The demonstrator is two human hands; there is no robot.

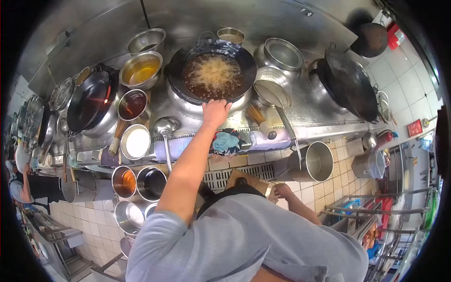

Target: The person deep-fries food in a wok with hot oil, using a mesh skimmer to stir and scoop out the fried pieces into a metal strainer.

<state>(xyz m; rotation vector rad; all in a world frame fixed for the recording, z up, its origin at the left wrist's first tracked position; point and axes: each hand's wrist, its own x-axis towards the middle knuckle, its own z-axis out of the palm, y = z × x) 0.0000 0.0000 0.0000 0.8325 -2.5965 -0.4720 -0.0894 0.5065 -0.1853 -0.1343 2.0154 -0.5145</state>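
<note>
A large black wok (174, 75) holds bubbling brown liquid with pale foam (213, 73) at its middle, on the steel stove. My left hand (216, 113) is at the wok's near rim, its fingers closed over the edge; the fingertips are partly hidden. Low beside my body hangs my right hand (283, 191), fingers curled in, with nothing visible in it. A ladle (166, 126) lies left of my left arm. Right of the wok are a bamboo brush (256, 115) and a strainer (272, 95). A crumpled blue cloth (226, 142) lies at the stove's front edge.
Bowls of yellow oil (141, 70), red sauce (132, 104) and white contents (136, 142) stand left. More woks (89, 101) (350, 82) flank the stove. A deep pot (319, 161) stands front right. Several pots (124, 181) sit lower left. A person (21, 188) is far left.
</note>
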